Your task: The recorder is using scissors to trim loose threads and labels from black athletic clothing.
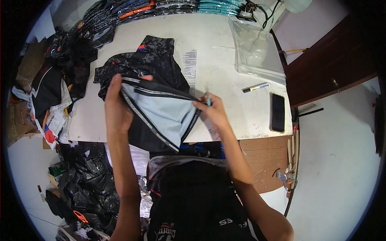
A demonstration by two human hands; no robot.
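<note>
A black jersey (pixel 161 66) with a grey camouflage print lies partly on the white table, its bottom opening held up toward me. Its pale inside (pixel 161 112) shows, and a printed band (pixel 152 126) runs along the hem. My left hand (pixel 118 104) is closed around the hem's left side, thumb in front and fingertips showing beyond the edge. At the hem's right side, my right hand (pixel 213 109) pinches the cloth. A small tool with a teal part (pixel 208 100) sticks out of that hand; its blurred tip hides its exact kind.
A phone (pixel 277 112) and a marker (pixel 256 87) lie on the table (pixel 219 60) to the right, below clear plastic bags (pixel 257 50). Packed garments (pixel 169 8) line the far edge. Dark clothes (pixel 72 72) pile up at the left. Black plastic bags (pixel 88 176) sit below the table.
</note>
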